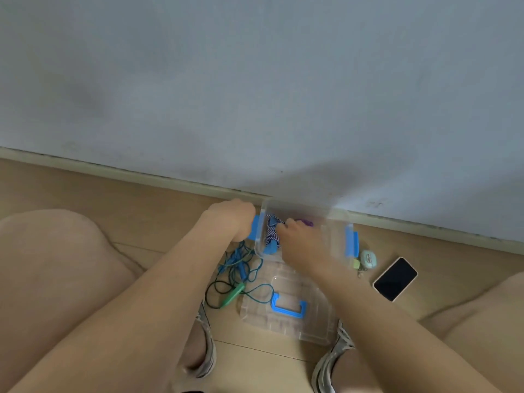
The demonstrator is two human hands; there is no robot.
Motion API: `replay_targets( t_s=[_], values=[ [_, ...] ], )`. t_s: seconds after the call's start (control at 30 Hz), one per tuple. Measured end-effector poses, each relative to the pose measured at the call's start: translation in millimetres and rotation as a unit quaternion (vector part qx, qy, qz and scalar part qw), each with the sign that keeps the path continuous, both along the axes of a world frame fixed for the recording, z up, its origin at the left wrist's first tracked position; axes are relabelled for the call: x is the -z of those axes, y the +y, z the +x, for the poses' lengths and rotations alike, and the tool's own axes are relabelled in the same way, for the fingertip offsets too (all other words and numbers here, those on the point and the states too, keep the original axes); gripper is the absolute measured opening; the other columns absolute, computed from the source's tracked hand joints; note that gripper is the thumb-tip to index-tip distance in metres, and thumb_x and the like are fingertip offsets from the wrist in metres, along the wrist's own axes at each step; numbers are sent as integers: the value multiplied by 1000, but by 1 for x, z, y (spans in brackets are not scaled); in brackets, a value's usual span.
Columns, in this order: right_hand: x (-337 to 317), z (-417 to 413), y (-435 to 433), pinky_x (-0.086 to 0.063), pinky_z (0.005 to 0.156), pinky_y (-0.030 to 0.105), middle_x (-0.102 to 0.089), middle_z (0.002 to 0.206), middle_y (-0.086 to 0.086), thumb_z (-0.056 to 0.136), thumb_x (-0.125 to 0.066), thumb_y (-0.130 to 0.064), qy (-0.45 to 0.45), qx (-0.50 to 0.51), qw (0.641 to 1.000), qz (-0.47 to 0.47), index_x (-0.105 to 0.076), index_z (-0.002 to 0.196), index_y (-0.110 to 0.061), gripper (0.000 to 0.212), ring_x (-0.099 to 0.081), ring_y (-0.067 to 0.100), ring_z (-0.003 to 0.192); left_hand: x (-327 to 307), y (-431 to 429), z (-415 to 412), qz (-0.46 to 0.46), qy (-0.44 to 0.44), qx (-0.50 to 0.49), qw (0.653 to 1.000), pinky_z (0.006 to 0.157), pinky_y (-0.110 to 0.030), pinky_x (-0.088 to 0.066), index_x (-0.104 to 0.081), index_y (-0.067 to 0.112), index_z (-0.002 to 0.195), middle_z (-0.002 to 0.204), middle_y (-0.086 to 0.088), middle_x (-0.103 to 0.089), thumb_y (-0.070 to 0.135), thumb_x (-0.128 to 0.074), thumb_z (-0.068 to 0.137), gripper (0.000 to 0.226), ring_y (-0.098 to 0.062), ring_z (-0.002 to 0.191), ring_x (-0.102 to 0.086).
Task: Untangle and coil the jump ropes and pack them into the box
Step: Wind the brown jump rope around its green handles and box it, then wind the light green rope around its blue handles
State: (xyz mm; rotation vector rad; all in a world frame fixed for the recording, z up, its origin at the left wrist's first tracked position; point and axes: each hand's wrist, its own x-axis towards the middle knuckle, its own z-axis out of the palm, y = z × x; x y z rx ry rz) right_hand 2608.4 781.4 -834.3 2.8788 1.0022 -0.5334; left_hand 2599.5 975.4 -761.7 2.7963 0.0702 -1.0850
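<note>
Left hand (231, 219): head view, curled on the box's (336, 231) left end, likely steadying it.
Right hand (297, 238): inside box on striped rope (271, 232), probably seating the coil; pinching or pressing, cannot tell.
Teal rope (235, 269): tangled on floor, 1 seemingly left.

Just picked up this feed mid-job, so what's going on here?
A seated person's left hand holds the clear box by its left side while the right hand holds a bundled striped jump rope inside it. A tangled teal jump rope lies on the floor beside the lid, not yet packed.
</note>
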Motion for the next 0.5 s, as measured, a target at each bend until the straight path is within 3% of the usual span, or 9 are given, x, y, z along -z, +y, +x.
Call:
replay_targets(
  t_s=[0.1, 0.2, 0.3, 0.4, 0.47, 0.5],
  values=[
    [12, -20, 41, -50, 81, 44, -61, 112, 12, 94, -51, -6, 83, -88, 993, 10, -62, 112, -10, 21, -64, 33, 102, -2, 9, -3, 16, 8, 2, 1000, 76, -38, -50, -61, 12, 139, 127, -11, -62, -1, -55, 96, 45, -27, 92, -57],
    [41, -44, 63, -40, 93, 42, -55, 115, 12, 93, -54, -7, 27, -203, 978, -48, -67, 103, -10, 17, -53, 32, 109, -4, 16, -4, 21, -1, -15, 1000, 73, -38, -48, -65, 8, 127, 98, -5, -56, -4, -58, 94, 36, -21, 75, -50],
    [68, -54, 76, -31, 114, 49, -57, 126, 15, 97, -57, -13, -22, -258, 955, -146, -72, 109, -13, 19, -51, 38, 123, -2, 24, -6, 20, 0, -26, 999, 74, -39, -50, -65, 7, 123, 84, -3, -44, -3, -59, 95, 30, -24, 81, -51],
    [88, -49, 86, -2, 128, 62, -39, 162, 23, 109, -47, -33, -97, -294, 920, -242, -61, 144, -15, 42, -26, 48, 154, 2, 31, -8, 17, 6, -34, 999, 77, -41, -52, -64, 10, 132, 111, -10, -61, 3, -63, 96, 37, -30, 92, -56],
    [98, -50, 88, 7, 128, 60, -23, 172, 16, 112, -35, -43, -107, -330, 875, -337, -40, 160, -15, 56, -5, 45, 160, 7, 36, -9, 7, 3, -41, 999, 77, -41, -52, -63, 12, 138, 130, -14, -62, 7, -63, 97, 42, -34, 100, -62],
    [115, -51, 88, 7, 129, 56, -20, 174, 10, 112, -31, -44, -89, -313, 861, -391, -31, 163, -18, 57, 3, 40, 162, 9, 37, -9, 1, 4, -42, 999, 77, -42, -52, -64, 12, 137, 130, -14, -63, 7, -62, 97, 40, -35, 101, -63]
  ],
)
